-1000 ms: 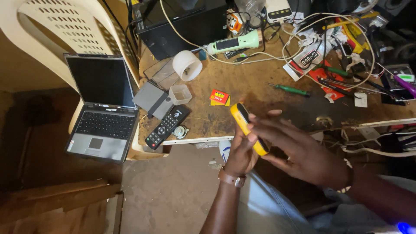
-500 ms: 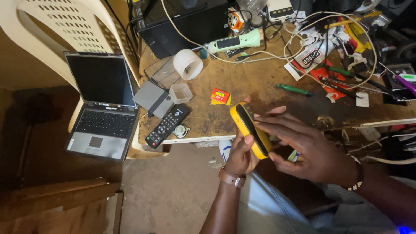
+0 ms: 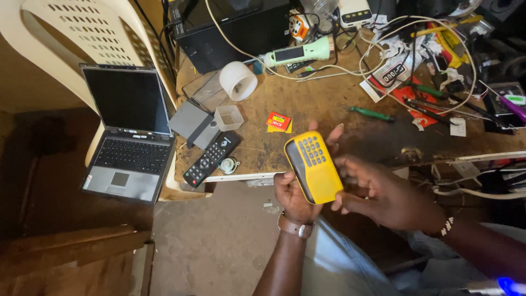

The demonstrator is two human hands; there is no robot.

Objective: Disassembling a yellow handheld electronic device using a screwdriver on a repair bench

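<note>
Gripping the yellow keypad device (image 3: 313,167) in both hands, left hand (image 3: 293,198) beneath, right hand (image 3: 383,192) beside; counter (image 3: 307,109) just beyond our hands.

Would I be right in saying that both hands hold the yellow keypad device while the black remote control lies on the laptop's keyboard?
Not quite. In the head view the black remote control lies on the wooden table, beside the laptop. The left hand and right hand do hold the yellow keypad device.

A yellow radio (image 3: 313,169) with grey keys sits in the left hand (image 3: 293,196). Beyond it lie a red-yellow packet (image 3: 279,121), a green screwdriver (image 3: 371,113) and a black remote (image 3: 211,158).
</note>
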